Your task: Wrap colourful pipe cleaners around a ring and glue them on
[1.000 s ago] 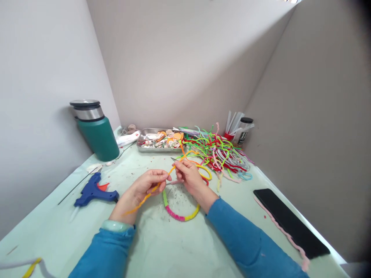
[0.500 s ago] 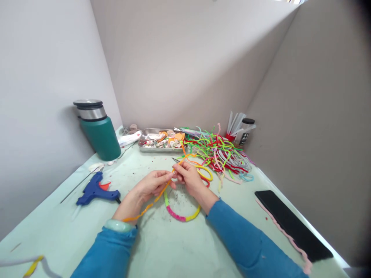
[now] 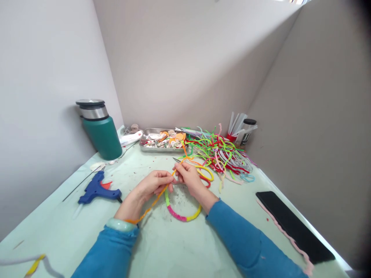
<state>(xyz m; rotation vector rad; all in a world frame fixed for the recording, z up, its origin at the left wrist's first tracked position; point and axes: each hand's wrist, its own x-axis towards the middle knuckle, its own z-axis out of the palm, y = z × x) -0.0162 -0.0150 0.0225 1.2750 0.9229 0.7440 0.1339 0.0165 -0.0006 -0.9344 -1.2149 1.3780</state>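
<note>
An orange pipe cleaner runs slantwise between my hands, its lower end trailing over my left wrist. My left hand pinches it with thumb and forefinger. Fingers of my right hand are closed on the same strand a little higher up; the fingertips partly hide the grip. Below them, on the table, lies a ring wrapped in green, pink and yellow fuzzy sections, its upper part hidden by my hands. Scissors with yellow and red handles lie under and beside my right hand, the tip showing past it.
Behind my hands stands a metal tray of small decorated pieces, with a heap of coloured pipe cleaners to its right. At left are a green bottle and a blue glue gun. A black slab lies at right.
My hands stay close together, with the right fingers shifted slightly along the strand. The orange strand's upper stretch now sits a little lower. The whole view has moved slightly.
</note>
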